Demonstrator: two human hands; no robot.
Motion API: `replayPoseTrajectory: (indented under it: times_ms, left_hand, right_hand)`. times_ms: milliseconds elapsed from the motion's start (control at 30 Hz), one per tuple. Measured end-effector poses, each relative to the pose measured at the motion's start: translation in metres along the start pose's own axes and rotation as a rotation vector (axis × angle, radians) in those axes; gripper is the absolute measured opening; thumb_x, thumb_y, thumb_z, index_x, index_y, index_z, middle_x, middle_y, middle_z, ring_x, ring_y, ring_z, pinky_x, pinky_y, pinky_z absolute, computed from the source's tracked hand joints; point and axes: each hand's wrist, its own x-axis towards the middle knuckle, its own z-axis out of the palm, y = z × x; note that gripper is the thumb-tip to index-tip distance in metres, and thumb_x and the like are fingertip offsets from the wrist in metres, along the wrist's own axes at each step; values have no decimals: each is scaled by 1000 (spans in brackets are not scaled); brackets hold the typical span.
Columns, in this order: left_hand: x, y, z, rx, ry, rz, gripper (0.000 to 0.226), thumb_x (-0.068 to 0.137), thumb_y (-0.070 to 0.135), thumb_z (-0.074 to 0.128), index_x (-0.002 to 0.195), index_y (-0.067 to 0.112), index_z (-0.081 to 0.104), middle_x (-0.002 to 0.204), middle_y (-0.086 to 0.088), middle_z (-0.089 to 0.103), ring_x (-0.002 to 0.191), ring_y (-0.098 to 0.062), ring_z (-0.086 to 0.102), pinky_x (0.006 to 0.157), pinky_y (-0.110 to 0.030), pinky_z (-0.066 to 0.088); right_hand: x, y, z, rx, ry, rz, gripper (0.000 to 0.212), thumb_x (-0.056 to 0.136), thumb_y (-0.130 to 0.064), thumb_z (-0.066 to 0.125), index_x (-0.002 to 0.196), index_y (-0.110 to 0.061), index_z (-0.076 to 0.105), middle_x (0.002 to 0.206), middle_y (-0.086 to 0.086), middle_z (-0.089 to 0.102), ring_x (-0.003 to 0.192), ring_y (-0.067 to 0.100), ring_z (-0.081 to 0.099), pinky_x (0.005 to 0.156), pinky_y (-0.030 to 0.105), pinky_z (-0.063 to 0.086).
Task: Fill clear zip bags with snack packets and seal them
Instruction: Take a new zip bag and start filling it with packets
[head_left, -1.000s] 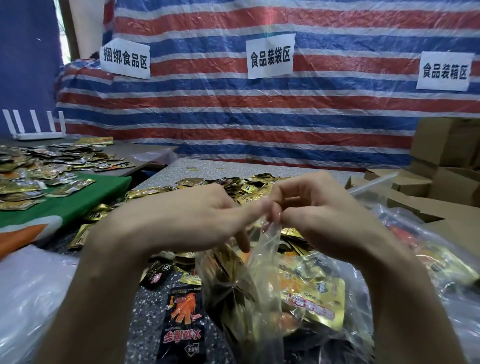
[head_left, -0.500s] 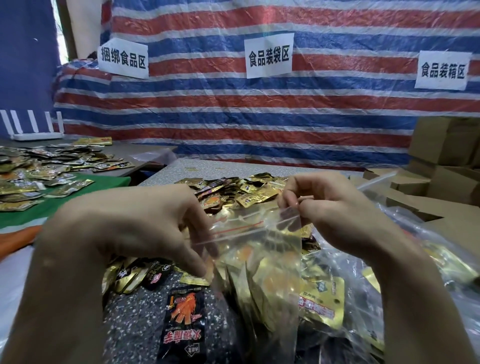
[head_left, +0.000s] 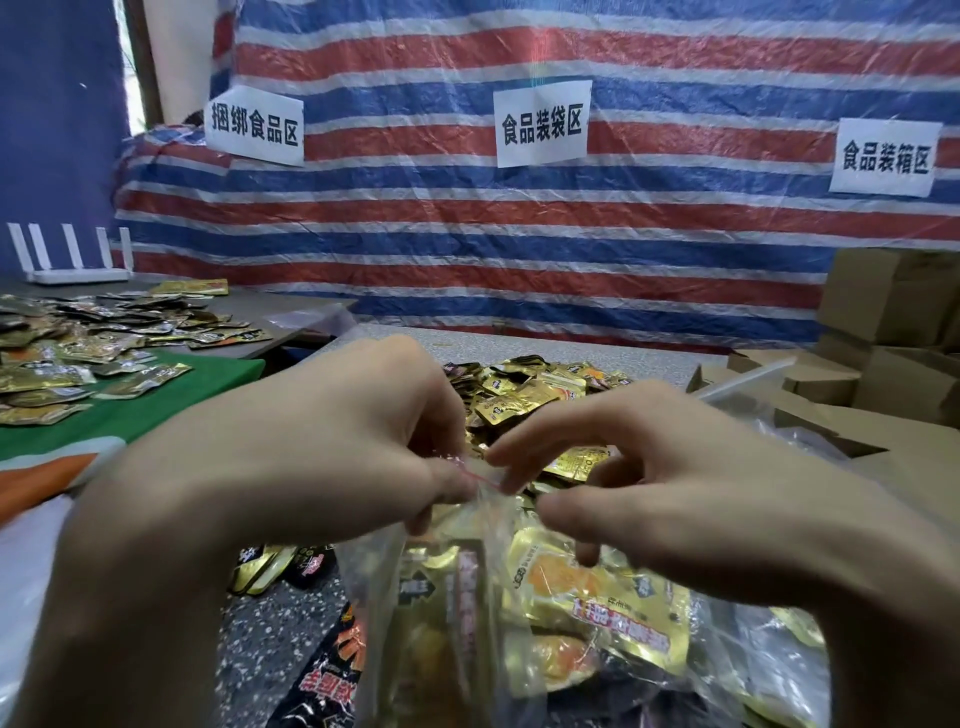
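A makeshift food-packing workshop is seen here. The far wall is draped with a striped tarpaulin (head_left: 519, 234), and paper zone signs are fixed to it: the food-bundling sign (head_left: 254, 127) at left, the food-bagging sign (head_left: 543, 124) in the middle, the food-boxing sign (head_left: 885, 158) at right. Snack packets (head_left: 519, 389) are heaped loose on the middle desk (head_left: 597, 348), and more packets (head_left: 78, 353) are spread over the left one. Cardboard boxes (head_left: 893, 296) are stacked far right.

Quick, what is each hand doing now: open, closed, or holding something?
Left hand: pinches the top edge of the clear zip bag.
Right hand: pinches that top edge too.
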Motion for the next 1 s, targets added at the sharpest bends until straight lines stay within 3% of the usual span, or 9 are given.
replayPoseTrajectory:
  times_ms: [67, 133, 267, 500, 567, 700, 833, 933, 1000]
  left_hand:
    - [0, 0, 0, -42, -33, 20, 16, 85, 39, 72, 74, 28, 74, 61, 13, 71, 54, 2, 62, 52, -17, 47]
    - [0, -1, -1, -100, -65, 41, 15, 85, 39, 73, 76, 27, 74, 64, 12, 72, 58, 0, 66, 58, -17, 51]
    - [4, -7, -3, -174, -98, 99, 16, 83, 39, 75, 75, 25, 75, 65, 11, 73, 58, -2, 67, 52, -14, 47]
    - [9, -26, -6, -183, -167, 69, 27, 69, 56, 78, 75, 30, 75, 62, 14, 66, 52, 3, 53, 48, -10, 36]
    - [12, -32, -5, -128, -142, 7, 27, 65, 58, 81, 75, 33, 75, 66, 16, 66, 60, 3, 56, 54, -13, 41]
    - [14, -44, -6, -60, -125, -88, 46, 53, 74, 80, 83, 39, 76, 89, 9, 69, 92, -10, 62, 89, -42, 49]
    - [17, -53, -6, -109, -172, -123, 23, 68, 54, 84, 86, 41, 76, 98, 20, 71, 97, 5, 61, 95, -37, 47]
    - [19, -61, -4, -158, -196, -130, 6, 80, 34, 80, 84, 37, 77, 93, 15, 74, 89, 1, 66, 80, -23, 47]
    - [19, -63, -3, -183, -218, -120, 11, 84, 23, 79, 80, 33, 77, 83, 7, 74, 76, -3, 67, 68, -14, 46]
  right_hand:
    - [3, 2, 3, -39, 4, 14, 17, 88, -42, 68, 103, -37, 75, 95, -25, 71, 73, -8, 66, 55, 12, 46]
    - [6, 4, 4, -82, 5, 46, 13, 86, -46, 69, 91, -36, 76, 81, -28, 70, 73, -7, 65, 57, 15, 45]
    - [9, 12, 3, -6, -69, 98, 9, 88, -37, 71, 82, -31, 72, 91, -6, 75, 82, 16, 72, 75, 47, 60]
    - [6, 10, -4, 101, 37, -167, 10, 84, -35, 62, 82, -25, 63, 86, 6, 68, 83, 21, 66, 80, 47, 56]
    - [7, 7, -1, 101, 61, -242, 10, 81, -33, 60, 82, -23, 62, 84, 10, 64, 81, 25, 63, 74, 47, 53]
    - [8, 9, -2, 96, 102, -292, 9, 82, -32, 63, 82, -24, 66, 83, 9, 64, 81, 22, 64, 75, 45, 54]
    - [6, 17, -8, 49, 145, -234, 11, 90, -33, 69, 82, -26, 70, 82, 8, 66, 79, 16, 65, 76, 42, 56]
    - [1, 21, -12, 42, 151, -162, 8, 82, -34, 69, 79, -28, 72, 81, 5, 68, 78, 17, 66, 76, 46, 57]
    - [-2, 21, -13, 44, 137, -111, 10, 82, -31, 70, 78, -23, 72, 81, 3, 70, 78, 17, 67, 79, 49, 56]
